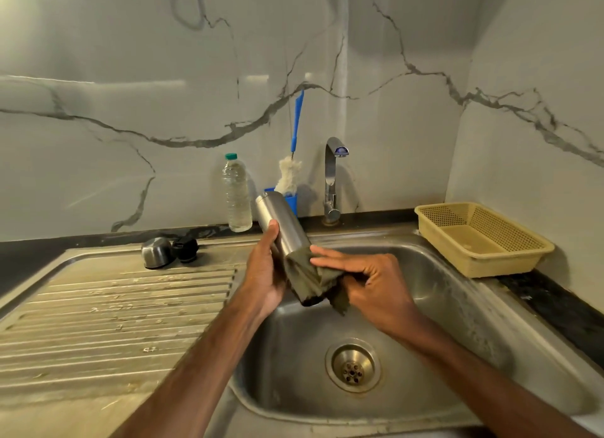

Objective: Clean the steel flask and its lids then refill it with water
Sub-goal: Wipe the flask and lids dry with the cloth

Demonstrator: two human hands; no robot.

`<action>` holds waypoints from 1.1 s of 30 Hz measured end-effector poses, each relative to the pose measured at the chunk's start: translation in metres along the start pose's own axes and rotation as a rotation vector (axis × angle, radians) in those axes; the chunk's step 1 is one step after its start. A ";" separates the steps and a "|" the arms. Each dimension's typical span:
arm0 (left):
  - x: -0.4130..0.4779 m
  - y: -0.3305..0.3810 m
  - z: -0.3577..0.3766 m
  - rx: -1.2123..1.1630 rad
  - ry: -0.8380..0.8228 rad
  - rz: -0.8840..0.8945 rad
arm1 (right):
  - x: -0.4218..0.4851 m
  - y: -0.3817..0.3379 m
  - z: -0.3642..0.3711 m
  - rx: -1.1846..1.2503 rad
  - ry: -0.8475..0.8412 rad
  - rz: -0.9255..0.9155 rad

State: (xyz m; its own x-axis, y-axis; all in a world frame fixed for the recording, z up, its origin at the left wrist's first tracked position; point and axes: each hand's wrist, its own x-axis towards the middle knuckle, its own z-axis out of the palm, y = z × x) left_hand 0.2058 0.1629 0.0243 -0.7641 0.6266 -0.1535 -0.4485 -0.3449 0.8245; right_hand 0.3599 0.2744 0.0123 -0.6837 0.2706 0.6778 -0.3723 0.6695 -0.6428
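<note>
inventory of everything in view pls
steel sink: 1, silver, ribbed drainboard on left
steel flask: 1, silver, tilted over sink
olive-green cloth: 1, round flask's lower end
domed steel cup lid: 1, silver, on drainboard
black round stopper lid: 1, beside it
clear plastic water bottle: 1, green cap, behind drainboard
chrome tap: 1, behind sink
blue-handled bottle brush: 1, in blue holder by tap
beige perforated plastic basket: 1, right of sink
left hand: grips flask
right hand: holds cloth on flask

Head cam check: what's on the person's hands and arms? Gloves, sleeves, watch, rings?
Nothing worn that shows. Left hand and right hand are ungloved, with no rings visible. There is no watch, band or bracelet at either wrist. Left forearm and right forearm are bare down to the frame's bottom edge, so no sleeve shows. No markings visible.
</note>
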 end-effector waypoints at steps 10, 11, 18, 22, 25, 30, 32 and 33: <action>-0.013 -0.005 0.007 0.034 -0.089 -0.038 | -0.003 -0.001 -0.001 0.013 -0.064 -0.046; -0.014 -0.004 0.008 0.039 -0.100 -0.030 | -0.001 0.002 -0.003 0.025 -0.046 -0.016; -0.019 -0.013 0.017 0.049 -0.164 -0.113 | 0.002 0.006 -0.003 -0.082 0.009 -0.034; -0.017 -0.012 0.012 0.055 -0.147 -0.114 | 0.005 0.010 -0.003 -0.076 -0.027 -0.099; -0.020 -0.015 0.019 0.106 -0.173 -0.100 | 0.015 0.015 -0.003 -0.125 0.120 0.062; -0.016 -0.014 0.015 0.075 -0.213 -0.117 | 0.006 0.008 0.003 -0.184 -0.005 -0.093; -0.014 -0.015 0.012 0.137 -0.222 -0.106 | 0.011 0.013 -0.002 -0.182 0.006 -0.087; -0.014 -0.017 0.012 0.194 -0.228 -0.092 | 0.014 0.016 -0.005 -0.187 0.061 -0.040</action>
State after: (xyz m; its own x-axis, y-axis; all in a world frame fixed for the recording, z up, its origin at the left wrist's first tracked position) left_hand 0.2294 0.1685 0.0189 -0.5905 0.7974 -0.1244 -0.3975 -0.1531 0.9047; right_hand 0.3472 0.2920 0.0134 -0.6290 0.2791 0.7256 -0.2712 0.7959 -0.5413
